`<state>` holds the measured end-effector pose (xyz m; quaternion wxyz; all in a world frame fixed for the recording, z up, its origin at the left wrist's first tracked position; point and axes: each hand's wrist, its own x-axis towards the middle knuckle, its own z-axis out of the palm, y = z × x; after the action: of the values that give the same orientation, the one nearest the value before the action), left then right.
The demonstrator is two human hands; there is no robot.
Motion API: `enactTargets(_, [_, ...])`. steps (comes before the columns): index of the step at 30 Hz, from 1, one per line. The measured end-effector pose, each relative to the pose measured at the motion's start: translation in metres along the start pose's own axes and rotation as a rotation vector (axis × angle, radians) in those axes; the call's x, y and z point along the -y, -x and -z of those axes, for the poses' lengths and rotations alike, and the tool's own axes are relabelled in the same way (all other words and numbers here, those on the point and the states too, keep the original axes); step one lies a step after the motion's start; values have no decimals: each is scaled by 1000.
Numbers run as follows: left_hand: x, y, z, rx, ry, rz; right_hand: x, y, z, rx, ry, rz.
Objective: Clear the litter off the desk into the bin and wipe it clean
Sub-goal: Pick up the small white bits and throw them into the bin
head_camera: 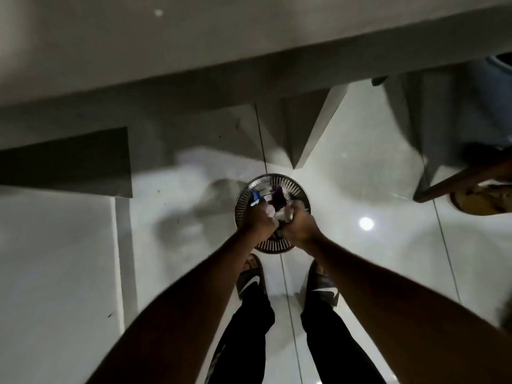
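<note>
A round bin (293, 187) with slotted sides stands on the glossy floor below me. Inside it lie scraps, among them a purple wrapper (278, 199) and a blue and white piece (256, 197). My left hand (259, 218) and my right hand (300, 225) hang side by side over the bin's mouth. Both are closed around crumpled whitish litter (274, 214) that bulges between them. The near half of the bin is hidden behind my hands.
The pale desk (138, 51) runs across the top of the view, its edge above the bin. A dark panel (66, 164) sits at left. A wooden chair part (465, 178) and a blue object (498, 79) are at right. My sandalled feet (252, 278) stand just behind the bin.
</note>
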<state>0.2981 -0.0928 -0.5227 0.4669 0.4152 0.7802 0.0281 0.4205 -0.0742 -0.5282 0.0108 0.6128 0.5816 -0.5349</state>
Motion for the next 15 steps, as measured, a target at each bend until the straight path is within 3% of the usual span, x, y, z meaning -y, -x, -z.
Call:
enactTargets(6, [-10,30,36,-158,-142,-98,21,20,18,-4,-80,-66])
enactTargets(15, [-78,233,164,-358,-186,-641,131,194,89,-352,-138,353])
